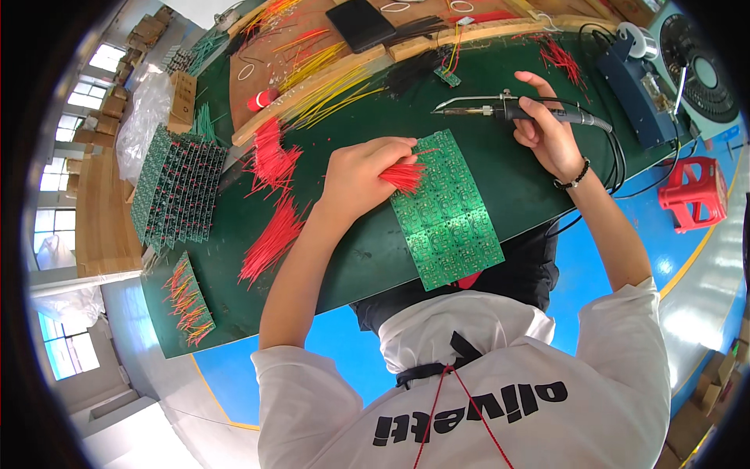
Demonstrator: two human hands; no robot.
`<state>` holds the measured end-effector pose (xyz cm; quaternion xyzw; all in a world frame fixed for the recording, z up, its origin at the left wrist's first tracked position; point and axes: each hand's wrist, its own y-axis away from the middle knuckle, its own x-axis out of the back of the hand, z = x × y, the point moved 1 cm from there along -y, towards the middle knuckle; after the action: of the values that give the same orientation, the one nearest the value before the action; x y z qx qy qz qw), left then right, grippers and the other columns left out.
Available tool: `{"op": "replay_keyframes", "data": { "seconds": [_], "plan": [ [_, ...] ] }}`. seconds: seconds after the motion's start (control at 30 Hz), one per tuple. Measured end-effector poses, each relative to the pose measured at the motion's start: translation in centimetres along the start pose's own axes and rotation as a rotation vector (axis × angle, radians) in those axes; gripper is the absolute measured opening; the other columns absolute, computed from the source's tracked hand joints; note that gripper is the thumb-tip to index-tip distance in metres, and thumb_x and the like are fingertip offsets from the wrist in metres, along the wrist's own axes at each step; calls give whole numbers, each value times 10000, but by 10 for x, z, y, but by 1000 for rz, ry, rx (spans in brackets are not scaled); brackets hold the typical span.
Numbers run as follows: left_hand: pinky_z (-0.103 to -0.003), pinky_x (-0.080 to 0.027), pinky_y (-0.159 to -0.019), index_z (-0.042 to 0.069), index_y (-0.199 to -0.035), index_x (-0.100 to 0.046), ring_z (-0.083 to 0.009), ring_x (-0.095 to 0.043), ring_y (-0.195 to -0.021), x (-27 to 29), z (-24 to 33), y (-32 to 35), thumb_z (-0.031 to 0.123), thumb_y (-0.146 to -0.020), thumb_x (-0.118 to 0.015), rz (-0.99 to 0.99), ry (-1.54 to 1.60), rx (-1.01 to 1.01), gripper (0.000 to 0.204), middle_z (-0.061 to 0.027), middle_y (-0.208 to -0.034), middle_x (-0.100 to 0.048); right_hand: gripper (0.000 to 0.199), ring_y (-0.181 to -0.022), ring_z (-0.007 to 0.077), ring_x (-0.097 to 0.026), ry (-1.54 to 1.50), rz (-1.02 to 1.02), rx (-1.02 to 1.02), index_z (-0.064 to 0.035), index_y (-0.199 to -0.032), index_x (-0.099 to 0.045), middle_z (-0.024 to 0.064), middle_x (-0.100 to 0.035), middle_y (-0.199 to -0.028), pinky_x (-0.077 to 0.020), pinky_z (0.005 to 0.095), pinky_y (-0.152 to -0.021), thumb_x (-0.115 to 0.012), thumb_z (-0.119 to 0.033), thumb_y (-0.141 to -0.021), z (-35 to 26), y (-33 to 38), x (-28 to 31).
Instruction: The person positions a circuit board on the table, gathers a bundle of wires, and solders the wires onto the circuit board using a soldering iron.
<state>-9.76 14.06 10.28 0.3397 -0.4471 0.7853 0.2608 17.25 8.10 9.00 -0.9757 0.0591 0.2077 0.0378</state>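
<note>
Left hand is closed on a bundle of short red wires, knuckles up, with the wire ends fanned out over the upper left part of the green circuit board panel — held that way so single leads can be fed onto the pads, I'd judge. The panel lies flat on the dark green bench mat, tilted, its near corner overhanging the bench edge.

Right hand is wrapped around the black grip of a soldering iron; the tip points left and hangs above the mat just beyond the panel's far edge, not touching the board. Its cable runs back right toward the blue soldering station — probably parked there to keep the cord off the work.

Supplies sit on the left: loose heaps of red wires, a stack of populated green boards, one more board with wires already fitted. Yellow wires lie further back against the wooden trays. A red plastic stool stands on the blue floor at right.
</note>
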Motion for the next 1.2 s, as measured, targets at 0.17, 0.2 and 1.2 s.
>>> {"op": "replay_keyframes", "data": {
  "seconds": [0.17,0.2,1.2],
  "plan": [
    [-260,-537,-672,40,-829,-655,-194,-673,-779,-12,3,-3,64,-729,-718,50,9,-14,120,-86,-883,-690,338,-444,39,-307,-35,29,59,-87,-1219,-448,-28,-379,-528,-231,208,-428,-538,-135,-897,3,4,5],
    [-260,-537,-680,37,-838,-663,-195,-673,-782,-12,4,-2,60,-726,-721,97,10,-23,128,-87,-878,-691,334,-444,36,-315,36,42,78,-86,-1214,-458,-31,-386,-528,-228,207,-426,-543,-141,-896,3,5,2],
    [-266,-536,-667,43,-822,-616,-195,-663,-775,-25,-1,8,21,-711,-714,192,44,103,151,-67,-864,-677,368,-421,48,-283,159,-2,87,-49,-1238,-459,-36,-364,-498,-226,223,-433,-443,-82,-872,4,11,2]
  ]
}}
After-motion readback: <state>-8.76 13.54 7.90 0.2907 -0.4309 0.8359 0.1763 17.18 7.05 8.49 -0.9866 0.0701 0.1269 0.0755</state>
